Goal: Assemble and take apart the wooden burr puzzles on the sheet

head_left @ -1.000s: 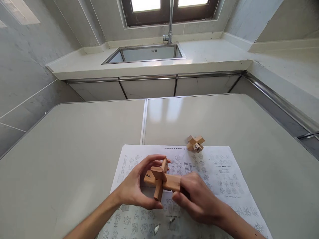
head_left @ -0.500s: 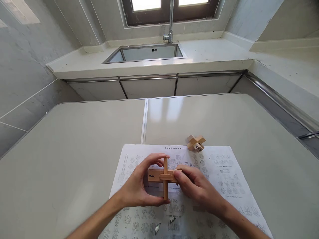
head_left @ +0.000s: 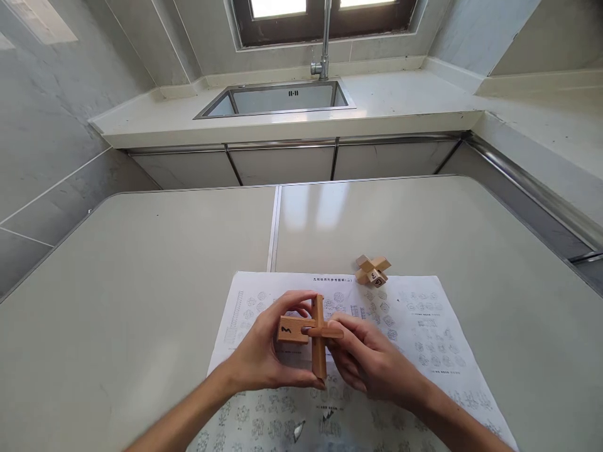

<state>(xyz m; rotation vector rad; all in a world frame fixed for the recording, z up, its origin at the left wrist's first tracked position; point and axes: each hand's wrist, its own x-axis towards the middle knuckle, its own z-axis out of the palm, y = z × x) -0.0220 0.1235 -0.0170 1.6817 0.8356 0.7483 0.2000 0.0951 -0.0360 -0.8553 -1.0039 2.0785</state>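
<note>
Above a white paper sheet (head_left: 277, 282) printed with small line diagrams, both bare hands hold a reddish-brown wooden assembly (head_left: 319, 358) of interlocking bars. The left hand (head_left: 257, 351) is clamped on the long bar of the assembly: the fingertips bear on its far end, the thumb on its near end. The right hand (head_left: 374, 361) is closed on the right side of the assembly, with thumb and fingers together; which bar it grips cannot be told.

A broad wooden block (head_left: 291, 329), marked in black, extends left from the crossing into the curve of the left hand. A slender crosspiece (head_left: 327, 333) with rounded ends passes over the long bar toward the right hand.

A pale wooden cluster (head_left: 374, 272) of crossed bars, marked "3" and "G", sits apart at the far edge of the sheet. The sheet lies flat on a smooth beige table (head_left: 164, 263) with a white seam strip (head_left: 273, 232). Beyond stands a white stone countertop (head_left: 400, 94) with a rectangular metal sink (head_left: 282, 97) and a chrome faucet (head_left: 323, 68).
</note>
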